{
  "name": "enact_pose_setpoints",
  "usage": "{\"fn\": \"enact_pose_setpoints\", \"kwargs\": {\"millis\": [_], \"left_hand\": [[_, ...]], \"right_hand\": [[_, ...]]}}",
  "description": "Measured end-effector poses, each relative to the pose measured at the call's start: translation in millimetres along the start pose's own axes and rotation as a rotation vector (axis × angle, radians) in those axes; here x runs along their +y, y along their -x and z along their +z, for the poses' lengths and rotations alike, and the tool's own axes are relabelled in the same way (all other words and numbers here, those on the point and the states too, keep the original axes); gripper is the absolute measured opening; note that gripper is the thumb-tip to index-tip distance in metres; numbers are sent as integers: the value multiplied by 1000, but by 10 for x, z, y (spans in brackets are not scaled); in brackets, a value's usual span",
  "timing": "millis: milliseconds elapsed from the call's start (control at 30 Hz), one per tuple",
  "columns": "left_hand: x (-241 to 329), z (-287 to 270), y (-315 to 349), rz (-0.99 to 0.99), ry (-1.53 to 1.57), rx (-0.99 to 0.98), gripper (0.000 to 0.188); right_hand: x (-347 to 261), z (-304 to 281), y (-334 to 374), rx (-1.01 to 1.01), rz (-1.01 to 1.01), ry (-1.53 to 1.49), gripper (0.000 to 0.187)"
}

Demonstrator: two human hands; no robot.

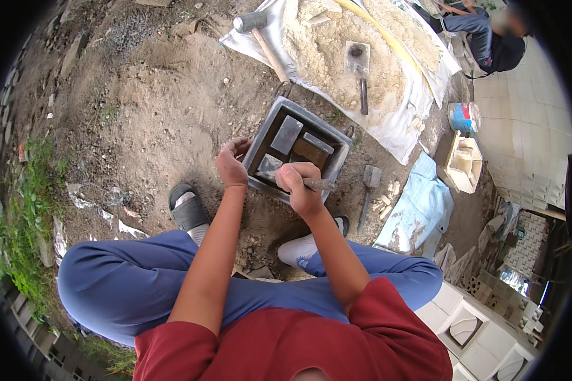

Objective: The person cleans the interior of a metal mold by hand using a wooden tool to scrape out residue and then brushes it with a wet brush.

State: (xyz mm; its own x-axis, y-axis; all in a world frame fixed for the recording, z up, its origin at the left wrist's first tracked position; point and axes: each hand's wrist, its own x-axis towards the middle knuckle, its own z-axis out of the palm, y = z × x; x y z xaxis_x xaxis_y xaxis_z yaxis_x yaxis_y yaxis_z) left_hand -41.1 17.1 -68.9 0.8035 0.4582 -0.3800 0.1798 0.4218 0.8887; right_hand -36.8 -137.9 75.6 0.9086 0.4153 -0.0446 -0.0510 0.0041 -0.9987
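A grey metal box mould (341,157) with several raised blocks (286,134) inside stands tilted on the dirt before me. My left hand (232,163) is at its left wall, fingers curled against the rim. My right hand (302,185) is closed round the dark handle of a trowel (320,185) over the mould's near side. A flat grey piece beside that hand, inside the mould, looks like the trowel's blade. Between the blocks the mould's floor is brown.
Beyond the mould, a mallet (270,54) lies near a white sheet heaped with pale sand (324,47), a second trowel (357,60) on it. Rightward are a small flat-bladed tool (370,181), blue sack (419,203), bucket (464,117), pale block (464,162) and seated person (483,38).
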Motion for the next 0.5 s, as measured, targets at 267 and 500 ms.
{"fn": "enact_pose_setpoints", "kwargs": {"millis": [267, 500], "left_hand": [[-31, -10, 1, 45, -77, 13, 56], [160, 223, 91, 218, -660, 201, 46]], "right_hand": [[58, -32, 84, 19, -20, 97, 43], [-44, -49, 179, 50, -76, 212, 42]]}}
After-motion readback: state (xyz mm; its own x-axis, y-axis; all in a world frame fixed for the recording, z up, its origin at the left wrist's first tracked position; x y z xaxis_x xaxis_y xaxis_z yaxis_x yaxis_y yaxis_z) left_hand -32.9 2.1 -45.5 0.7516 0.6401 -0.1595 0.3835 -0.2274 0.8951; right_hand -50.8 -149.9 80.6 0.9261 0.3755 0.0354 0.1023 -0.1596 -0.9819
